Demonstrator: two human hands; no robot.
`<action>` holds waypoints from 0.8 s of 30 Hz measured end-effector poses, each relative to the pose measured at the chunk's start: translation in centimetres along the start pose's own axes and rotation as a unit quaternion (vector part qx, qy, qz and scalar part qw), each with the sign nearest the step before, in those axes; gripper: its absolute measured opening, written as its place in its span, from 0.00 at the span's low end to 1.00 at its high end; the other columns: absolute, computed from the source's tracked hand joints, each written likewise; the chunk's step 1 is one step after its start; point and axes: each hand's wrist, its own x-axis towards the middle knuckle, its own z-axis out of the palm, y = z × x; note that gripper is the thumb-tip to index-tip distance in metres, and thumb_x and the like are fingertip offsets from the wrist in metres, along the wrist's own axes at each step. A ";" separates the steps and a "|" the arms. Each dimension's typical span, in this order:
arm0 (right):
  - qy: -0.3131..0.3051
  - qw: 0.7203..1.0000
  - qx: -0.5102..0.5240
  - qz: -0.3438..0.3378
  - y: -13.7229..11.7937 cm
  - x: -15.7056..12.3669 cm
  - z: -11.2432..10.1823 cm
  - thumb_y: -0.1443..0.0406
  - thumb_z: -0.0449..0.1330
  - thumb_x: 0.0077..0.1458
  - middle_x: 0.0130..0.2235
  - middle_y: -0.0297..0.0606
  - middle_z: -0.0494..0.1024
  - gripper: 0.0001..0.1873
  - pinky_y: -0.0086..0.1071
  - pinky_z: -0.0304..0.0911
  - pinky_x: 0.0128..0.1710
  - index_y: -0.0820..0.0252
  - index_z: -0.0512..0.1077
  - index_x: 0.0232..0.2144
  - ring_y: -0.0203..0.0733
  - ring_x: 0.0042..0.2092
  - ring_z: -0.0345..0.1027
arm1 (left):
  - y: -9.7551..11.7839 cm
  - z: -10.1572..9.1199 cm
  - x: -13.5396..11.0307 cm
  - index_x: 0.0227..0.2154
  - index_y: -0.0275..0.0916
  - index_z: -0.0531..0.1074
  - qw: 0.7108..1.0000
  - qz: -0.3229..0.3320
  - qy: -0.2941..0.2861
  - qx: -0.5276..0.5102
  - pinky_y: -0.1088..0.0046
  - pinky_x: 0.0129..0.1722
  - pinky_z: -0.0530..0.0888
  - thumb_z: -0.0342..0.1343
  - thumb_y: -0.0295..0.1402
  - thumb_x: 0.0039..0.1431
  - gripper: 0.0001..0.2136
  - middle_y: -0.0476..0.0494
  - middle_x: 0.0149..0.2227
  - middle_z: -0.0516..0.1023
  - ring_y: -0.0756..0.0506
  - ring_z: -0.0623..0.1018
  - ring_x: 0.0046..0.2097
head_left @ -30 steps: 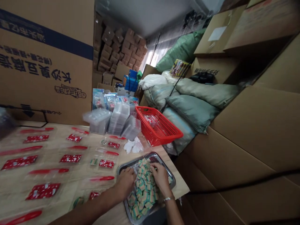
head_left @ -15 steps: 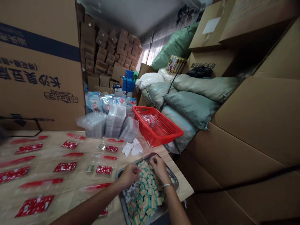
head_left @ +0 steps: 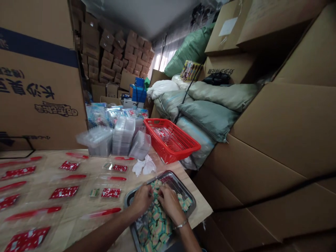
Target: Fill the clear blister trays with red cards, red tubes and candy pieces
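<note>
A metal tray (head_left: 193,210) at the table's front right corner holds a heap of small striped blocks (head_left: 157,227) in green and cream. Over the heap's far part, my left hand (head_left: 143,198) has its fingers curled in a pinch. Close to its right, my right hand (head_left: 169,202), with a bracelet at the wrist, is also pinched, fingertips down at the blocks. What either hand holds, if anything, is hidden by the fingers. White paper-like scraps (head_left: 144,166) lie on the table behind the tray.
On the left of the table, clear plastic trays hold red knives (head_left: 106,212) and red patterned packets (head_left: 64,192). Stacked clear plastic boxes (head_left: 123,136) and a red basket (head_left: 170,157) stand behind. Cardboard boxes (head_left: 283,126) and sacks (head_left: 210,117) crowd the right side.
My right hand has moved left and nearer to me, closer to my left hand. More blocks show at the tray's right side. The view has shifted slightly right.
</note>
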 end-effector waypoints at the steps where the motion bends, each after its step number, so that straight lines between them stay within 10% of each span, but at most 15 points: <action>1: -0.002 1.000 0.012 0.002 0.1 0.2 -0.1 0.75 0.54 0.46 0.32 0.38 0.75 0.08 0.29 0.56 0.34 0.61 0.71 0.27 0.41 0.35 0.67 | 0.0 -0.2 -0.1 0.21 0.37 0.69 1.000 0.005 -0.002 -0.014 0.74 0.35 0.62 0.52 0.18 0.39 0.08 0.51 0.26 0.68 0.48 0.69 0.32; 14: 0.058 0.996 0.022 0.064 -1.4 2.0 1.0 0.73 0.54 0.47 0.35 0.45 0.74 0.06 0.32 0.58 0.36 0.62 0.71 0.29 0.44 0.36 0.68 | 0.2 -2.5 -1.9 0.19 0.38 0.67 0.940 -0.103 0.013 -0.324 0.76 0.22 0.64 0.59 0.37 0.34 0.10 0.56 0.17 0.66 0.52 0.67 0.20; 20: -0.073 0.920 0.384 0.023 -3.3 -0.4 1.4 0.58 0.57 0.49 0.25 0.32 0.69 0.10 0.28 0.57 0.26 0.59 0.67 0.28 0.37 0.27 0.64 | 1.2 -3.6 -3.0 0.20 0.36 0.70 0.883 -0.169 0.064 -0.433 0.78 0.20 0.63 0.64 0.38 0.27 0.15 0.54 0.17 0.70 0.53 0.68 0.19; 24: 0.006 0.942 0.334 0.004 -5.5 -1.9 2.6 0.61 0.57 0.50 0.28 0.34 0.70 0.07 0.28 0.59 0.29 0.60 0.70 0.29 0.38 0.30 0.64 | 1.8 -4.9 -4.2 0.20 0.35 0.71 0.862 -0.190 0.067 -0.466 0.78 0.24 0.66 0.65 0.37 0.28 0.14 0.54 0.19 0.71 0.54 0.69 0.22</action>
